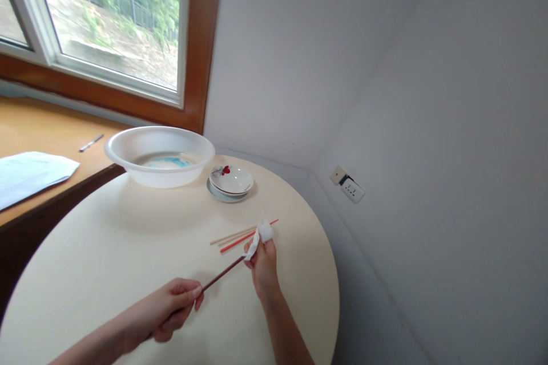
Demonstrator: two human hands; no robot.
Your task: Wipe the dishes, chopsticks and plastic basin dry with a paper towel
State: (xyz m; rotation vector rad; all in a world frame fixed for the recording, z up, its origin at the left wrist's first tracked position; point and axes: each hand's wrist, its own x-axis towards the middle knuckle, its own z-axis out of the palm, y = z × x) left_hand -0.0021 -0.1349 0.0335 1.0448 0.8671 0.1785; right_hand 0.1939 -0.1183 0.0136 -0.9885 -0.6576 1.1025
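Observation:
A dark brown chopstick (223, 274) slants up to the right between my two hands, above the round table. My left hand (177, 303) is closed around its lower part. Farther along, my right hand (263, 265) pinches a white tissue (262, 235) wrapped about the chopstick's other end, which is hidden inside. Just beyond the tissue, a red chopstick (237, 242) and pale wooden chopsticks (231, 235) lie on the table, partly covered by the tissue and my right hand.
A translucent white basin (159, 177) stands at the back of the round table (141, 256). Right of it sit stacked small dishes (240, 183) with a red flower design. The wooden desk (25, 125) at left bears papers (34, 174) and a pen (91, 143). Walls border the right side.

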